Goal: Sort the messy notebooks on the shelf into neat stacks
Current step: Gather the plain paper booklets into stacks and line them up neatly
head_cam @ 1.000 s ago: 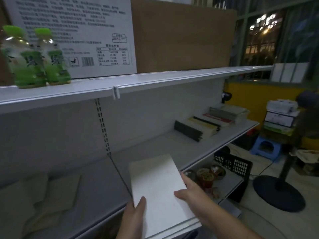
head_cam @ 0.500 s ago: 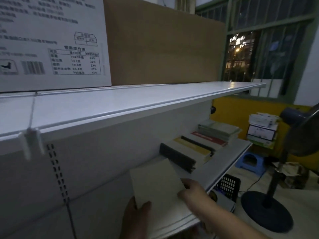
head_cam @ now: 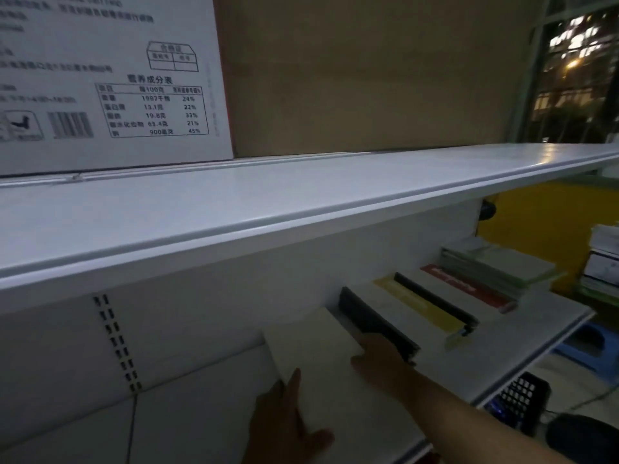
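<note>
A pale, plain-covered notebook (head_cam: 321, 370) lies flat on the middle shelf (head_cam: 522, 333) near its front edge. My left hand (head_cam: 284, 426) holds its near left edge, thumb on the cover. My right hand (head_cam: 378, 356) grips its right edge, close to a dark-spined notebook (head_cam: 375, 319). That dark one is the nearest of a slanted row of overlapping notebooks: a yellow-striped one (head_cam: 418, 303), a black-edged one (head_cam: 435, 298) and a red-spined one (head_cam: 469, 288). A low pile of greenish notebooks (head_cam: 502, 266) ends the row at the far right.
The upper shelf (head_cam: 268, 209) juts out overhead and carries a white printed carton (head_cam: 110, 78) and a brown cardboard box (head_cam: 368, 72). A black crate (head_cam: 522, 396), a blue stool (head_cam: 589, 346) and stacked boxes (head_cam: 603, 259) stand to the right below the shelf.
Both hands have carried the pale notebook to the right along the shelf, toward the dark-spined notebook. The view has swung right and closer; the green bottles have left the frame.
</note>
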Available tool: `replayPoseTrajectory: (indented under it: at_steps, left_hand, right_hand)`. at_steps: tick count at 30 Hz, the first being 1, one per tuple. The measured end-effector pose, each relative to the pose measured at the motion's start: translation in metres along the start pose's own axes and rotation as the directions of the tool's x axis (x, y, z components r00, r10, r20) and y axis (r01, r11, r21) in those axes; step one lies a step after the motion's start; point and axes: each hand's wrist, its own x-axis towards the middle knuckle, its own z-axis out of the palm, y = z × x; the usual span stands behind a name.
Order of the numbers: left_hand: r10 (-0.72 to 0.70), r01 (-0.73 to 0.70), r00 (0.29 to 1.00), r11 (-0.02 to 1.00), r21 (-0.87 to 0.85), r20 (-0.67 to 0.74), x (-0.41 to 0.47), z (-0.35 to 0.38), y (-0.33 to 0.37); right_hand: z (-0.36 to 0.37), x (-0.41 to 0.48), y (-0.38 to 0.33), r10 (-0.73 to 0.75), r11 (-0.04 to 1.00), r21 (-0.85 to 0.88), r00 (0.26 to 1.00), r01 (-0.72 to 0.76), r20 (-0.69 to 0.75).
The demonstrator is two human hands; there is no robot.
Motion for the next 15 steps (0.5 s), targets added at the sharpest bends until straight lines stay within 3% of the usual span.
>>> replayPoseTrajectory:
  at_steps: [3,7,10,12,14,15]
  left_hand:
    - [0.02,-0.016,0.994,0.999,0.042,-0.104,0.003,0.014,-0.004]
    - [-0.106,0.113,0.985,0.993,0.043,-0.14,0.0,0.011,0.006]
    - [-0.142,0.155,0.964,0.987,0.039,-0.223,-0.001,0.012,0.002]
    - [-0.131,0.125,0.97,0.991,-0.043,-0.205,-0.005,0.012,0.005]
    - [-0.069,0.062,0.95,0.998,-0.032,-0.305,-0.008,0.012,0.006]
    - [-0.061,0.054,0.955,0.998,-0.031,-0.289,-0.009,0.012,0.008]
  right_hand:
    - [-0.002,0.011,-0.003,0.03,0.997,-0.078,0.995,-0.023,0.095]
    - [-0.003,0.002,0.013,-0.234,0.914,-0.31,0.964,0.262,0.127]
    - [-0.009,-0.011,0.031,-0.369,0.872,-0.264,0.908,0.412,0.2]
    - [-0.012,-0.018,0.038,-0.392,0.881,-0.174,0.885,0.44,0.251]
    - [-0.011,-0.016,0.044,-0.404,0.893,-0.102,0.881,0.438,0.247]
    - [-0.01,-0.014,0.047,-0.413,0.886,-0.107,0.874,0.451,0.256]
